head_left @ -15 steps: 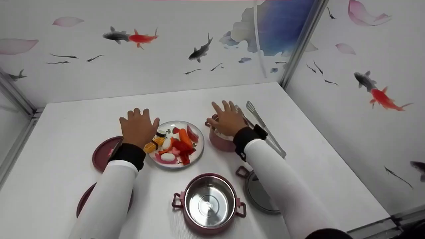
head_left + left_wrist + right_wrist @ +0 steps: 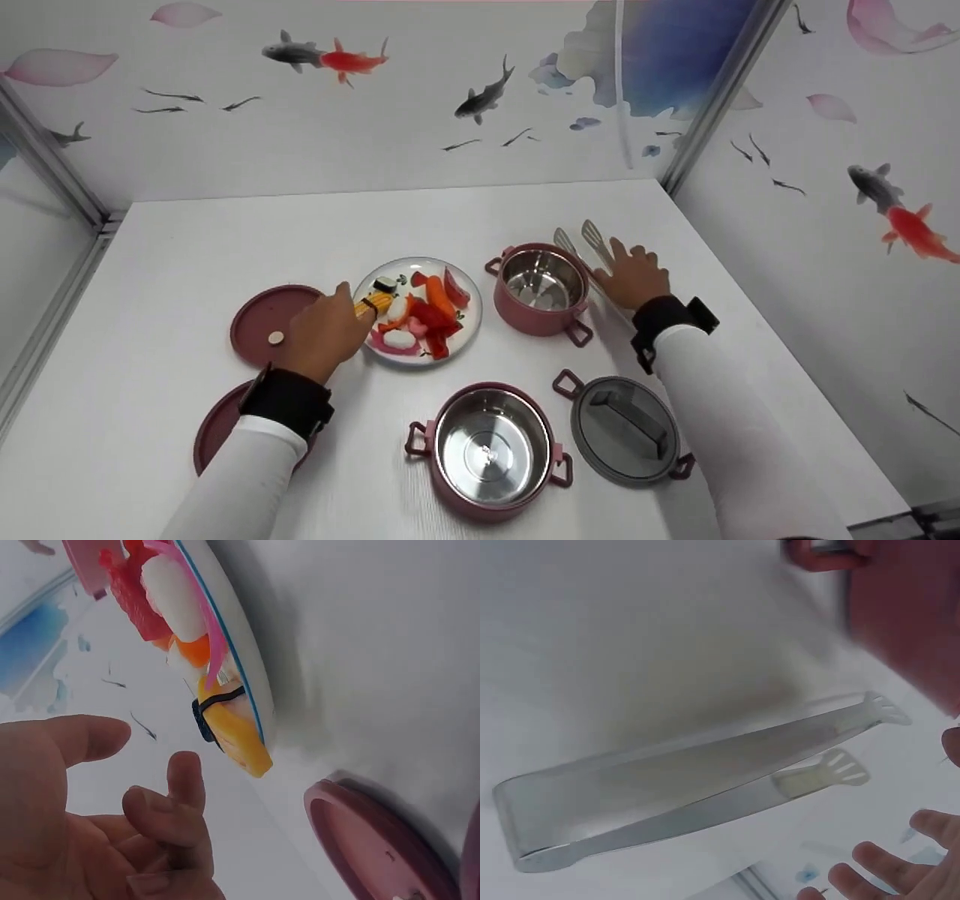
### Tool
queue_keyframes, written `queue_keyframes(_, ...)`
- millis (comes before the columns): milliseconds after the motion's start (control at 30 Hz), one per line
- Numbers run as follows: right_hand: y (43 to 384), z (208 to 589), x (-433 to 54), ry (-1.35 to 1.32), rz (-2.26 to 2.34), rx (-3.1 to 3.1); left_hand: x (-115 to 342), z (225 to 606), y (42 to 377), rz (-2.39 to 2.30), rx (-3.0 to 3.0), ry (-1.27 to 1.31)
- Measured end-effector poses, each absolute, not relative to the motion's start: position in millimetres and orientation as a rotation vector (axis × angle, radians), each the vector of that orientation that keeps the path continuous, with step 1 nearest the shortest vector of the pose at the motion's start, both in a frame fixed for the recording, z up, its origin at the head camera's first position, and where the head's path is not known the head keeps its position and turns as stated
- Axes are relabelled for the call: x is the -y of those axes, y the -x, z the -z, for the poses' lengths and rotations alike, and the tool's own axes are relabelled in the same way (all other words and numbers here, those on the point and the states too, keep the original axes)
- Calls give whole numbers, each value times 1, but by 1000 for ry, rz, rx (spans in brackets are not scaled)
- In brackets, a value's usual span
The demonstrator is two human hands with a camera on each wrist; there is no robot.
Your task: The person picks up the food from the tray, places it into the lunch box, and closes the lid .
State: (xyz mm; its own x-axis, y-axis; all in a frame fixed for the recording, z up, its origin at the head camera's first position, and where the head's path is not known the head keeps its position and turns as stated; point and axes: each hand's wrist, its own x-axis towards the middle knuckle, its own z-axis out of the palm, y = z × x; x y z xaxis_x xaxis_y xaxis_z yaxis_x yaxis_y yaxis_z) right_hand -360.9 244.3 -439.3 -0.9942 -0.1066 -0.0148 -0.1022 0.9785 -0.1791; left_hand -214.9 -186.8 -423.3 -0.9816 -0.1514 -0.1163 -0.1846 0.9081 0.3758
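My left hand (image 2: 326,337) hovers at the left edge of a round white plate (image 2: 468,322) piled with toy food. Its thumb and fingers are apart in the left wrist view, close to a yellow sushi piece with a black band (image 2: 236,731), and nothing lies between them. Over to the right, my right hand (image 2: 637,277) is spread beside metal tongs (image 2: 594,238) with slotted tips. In the right wrist view the tongs (image 2: 705,765) lie on the table, apart from the fingers (image 2: 885,866). My forearm partly covers their rear end in the head view.
A maroon pot (image 2: 529,319) stands left of the tongs, another pot (image 2: 480,510) nearer me. Right of that one is a grey lid with a bar handle (image 2: 600,442). Two maroon dishes (image 2: 251,322) lie at left, the far one bearing a small pale disc (image 2: 276,338). Walls border the table.
My right hand has moved right, from over the far pot to beside the tongs. My left hand has turned and its fingers have bent in beside the plate. The head view has shifted slightly.
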Motion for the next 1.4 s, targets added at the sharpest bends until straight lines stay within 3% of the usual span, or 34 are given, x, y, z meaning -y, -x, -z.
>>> queue_keyframes(633,349,467,-277,352,475,-2908,201,445,220,-702,-2757,291)
queue_keyframes(967,329,434,-290,460,668,-2965,208,450,221,-942,-2705,201)
queue_keyframes(1167,292,402,-264,521,799,-2966,210,456,223,-1023,-2658,156)
queue_keyframes(1400,254,387,-203,802,822,-2839,214,465,224,-1166,-2549,181)
